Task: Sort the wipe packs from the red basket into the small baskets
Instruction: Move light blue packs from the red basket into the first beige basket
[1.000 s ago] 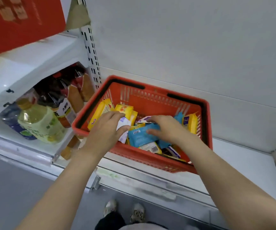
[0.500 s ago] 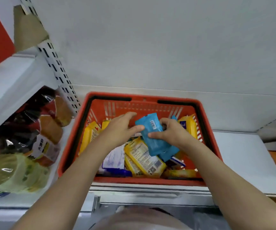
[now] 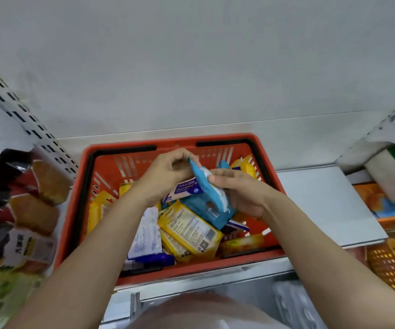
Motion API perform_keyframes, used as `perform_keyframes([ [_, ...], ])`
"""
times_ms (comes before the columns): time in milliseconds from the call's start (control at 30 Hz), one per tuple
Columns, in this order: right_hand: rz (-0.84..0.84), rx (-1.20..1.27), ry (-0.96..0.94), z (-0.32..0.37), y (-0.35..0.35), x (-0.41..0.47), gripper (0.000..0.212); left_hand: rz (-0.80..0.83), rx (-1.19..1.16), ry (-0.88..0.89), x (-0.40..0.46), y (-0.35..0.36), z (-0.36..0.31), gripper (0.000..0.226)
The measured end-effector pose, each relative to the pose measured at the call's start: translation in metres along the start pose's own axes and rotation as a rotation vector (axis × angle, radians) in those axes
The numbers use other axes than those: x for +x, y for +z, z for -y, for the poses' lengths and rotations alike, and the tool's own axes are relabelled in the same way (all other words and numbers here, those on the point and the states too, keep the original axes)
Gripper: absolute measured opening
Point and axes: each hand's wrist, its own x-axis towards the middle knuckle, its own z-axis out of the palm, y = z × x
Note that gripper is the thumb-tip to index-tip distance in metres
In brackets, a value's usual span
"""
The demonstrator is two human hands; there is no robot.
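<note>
A red basket on a white shelf holds several wipe packs: yellow ones, a white and purple one and blue ones. My left hand pinches the top edge of a blue pack held above the basket. A white and purple pack lies under that hand's palm. My right hand grips the same blue pack along its right side, with a second blue pack beneath it. A small orange basket with yellow packs sits at the lower right.
Bottles and bagged goods fill the shelf to the left behind a perforated upright. To the right of the red basket is a white shelf surface, with colourful packs further right. A grey wall stands behind.
Both hands have come together over the basket and lifted a blue pack, now held between them. The camera has shifted right and down.
</note>
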Motion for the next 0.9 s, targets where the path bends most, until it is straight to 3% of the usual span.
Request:
perform_keyframes([
  [100,-0.192,0.148,0.007,0.007,-0.002,-0.006,0.043,-0.057,0.199,0.002,0.006,0.002,0.008,0.039],
  [200,-0.445,0.180,-0.138,0.007,-0.010,-0.009,0.033,-0.130,0.452,-0.074,0.013,0.002,0.022,0.035],
  [333,-0.703,-0.312,-0.334,0.005,-0.013,-0.018,0.022,0.255,0.670,-0.212,0.019,0.023,0.047,0.025],
  [400,-0.735,-0.415,-0.326,0.004,-0.015,-0.023,0.020,0.354,0.862,-0.164,0.026,0.033,0.054,0.041],
  [533,-0.721,-0.400,-0.229,-0.001,-0.020,-0.030,0.019,0.376,1.205,-0.144,0.039,0.047,0.061,0.082],
  [900,-0.619,-0.246,-0.208,-0.005,-0.011,-0.019,0.032,0.308,1.439,0.085,0.022,0.049,0.059,0.069],
])
